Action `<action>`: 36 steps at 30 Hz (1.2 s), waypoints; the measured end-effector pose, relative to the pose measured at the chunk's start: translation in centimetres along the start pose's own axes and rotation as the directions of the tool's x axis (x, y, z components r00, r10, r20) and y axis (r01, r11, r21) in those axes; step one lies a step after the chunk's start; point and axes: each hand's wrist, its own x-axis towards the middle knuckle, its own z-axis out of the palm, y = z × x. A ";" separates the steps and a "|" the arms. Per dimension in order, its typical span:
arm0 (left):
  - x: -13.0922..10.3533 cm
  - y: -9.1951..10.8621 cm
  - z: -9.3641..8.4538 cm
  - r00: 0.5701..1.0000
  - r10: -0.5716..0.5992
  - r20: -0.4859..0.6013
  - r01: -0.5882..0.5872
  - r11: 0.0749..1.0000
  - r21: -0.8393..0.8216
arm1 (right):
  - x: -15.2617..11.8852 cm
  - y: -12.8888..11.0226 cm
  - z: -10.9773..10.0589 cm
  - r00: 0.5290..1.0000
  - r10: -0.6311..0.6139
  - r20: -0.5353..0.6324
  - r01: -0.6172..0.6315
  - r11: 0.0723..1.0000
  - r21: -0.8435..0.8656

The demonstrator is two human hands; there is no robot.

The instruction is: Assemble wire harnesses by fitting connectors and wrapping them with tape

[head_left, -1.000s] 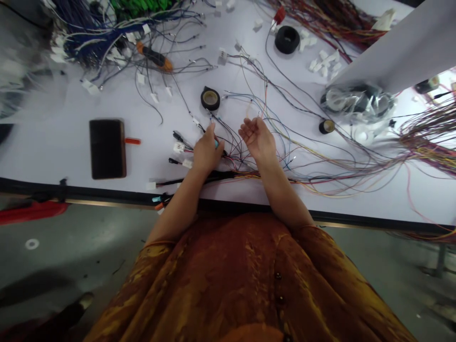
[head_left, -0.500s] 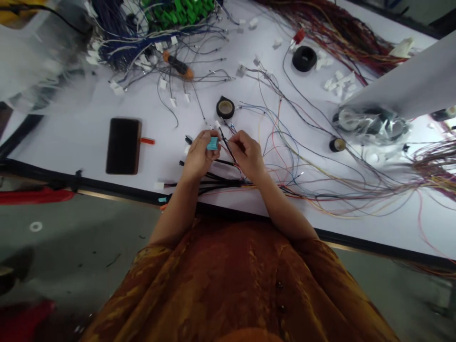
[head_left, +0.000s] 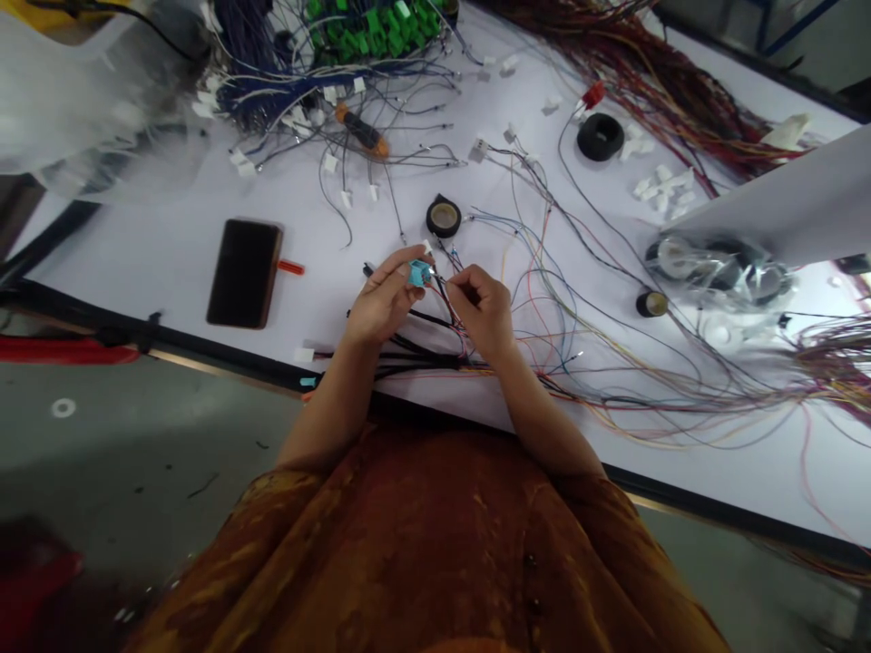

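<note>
My left hand (head_left: 381, 304) is closed on a light-blue plastic connector housing (head_left: 419, 273), held between thumb and fingers just above the table. Close on its right, my right hand (head_left: 483, 313) pinches a thin wire (head_left: 440, 280) whose metal end points at the housing. Whether that end touches the housing or sits inside it I cannot tell. Beneath both hands run black-sleeved wires (head_left: 435, 359) of a harness that fans out to the right. A roll of black tape (head_left: 444, 218) lies just beyond my fingers.
A phone (head_left: 245, 274) and a small orange piece (head_left: 291, 268) lie to the left. Farther back are an orange-and-black screwdriver (head_left: 363, 131), green connectors (head_left: 381, 32) and a red wire bundle (head_left: 653, 77). Another black tape roll (head_left: 600, 137) stands near a white post (head_left: 768, 195).
The light-blue housing has turned so its open face shows, and the wire end in my right hand now points at it. The whole view has shifted and tilted slightly.
</note>
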 end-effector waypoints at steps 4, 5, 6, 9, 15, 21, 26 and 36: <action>0.0 0.0 0.1 0.999 0.046 0.003 -0.047 0.999 0.029 | 0.0 0.1 0.2 0.999 -0.032 0.035 0.034 0.998 -0.057; 0.0 0.0 0.2 0.999 0.047 0.000 -0.047 0.998 0.039 | 0.0 0.1 0.2 0.998 -0.038 0.040 0.040 0.997 -0.061; 0.1 0.0 0.2 0.999 0.047 -0.001 -0.047 0.998 0.047 | 0.0 0.2 0.2 0.998 -0.041 0.041 0.043 0.997 -0.059; 0.1 -0.1 0.2 0.999 0.051 -0.006 -0.050 0.997 0.051 | 0.0 0.4 0.1 0.999 -0.038 0.038 0.040 0.998 -0.050; 0.1 -0.2 0.2 0.998 0.062 -0.012 -0.060 0.994 0.096 | 0.0 0.8 -0.1 0.997 -0.034 0.073 0.037 0.999 -0.039; -0.2 0.2 0.9 0.998 0.063 0.018 -0.065 0.988 0.140 | 0.1 0.9 0.0 0.998 -0.015 0.068 0.019 0.998 -0.055; -0.4 -0.2 0.9 0.994 0.085 0.066 -0.098 0.971 0.219 | 0.1 1.4 0.5 0.999 -0.033 0.034 0.036 0.995 -0.094; -0.6 -0.6 1.6 0.991 0.135 -0.020 -0.124 0.952 0.279 | -0.3 2.2 -0.2 0.997 -0.036 0.063 0.044 0.991 -0.128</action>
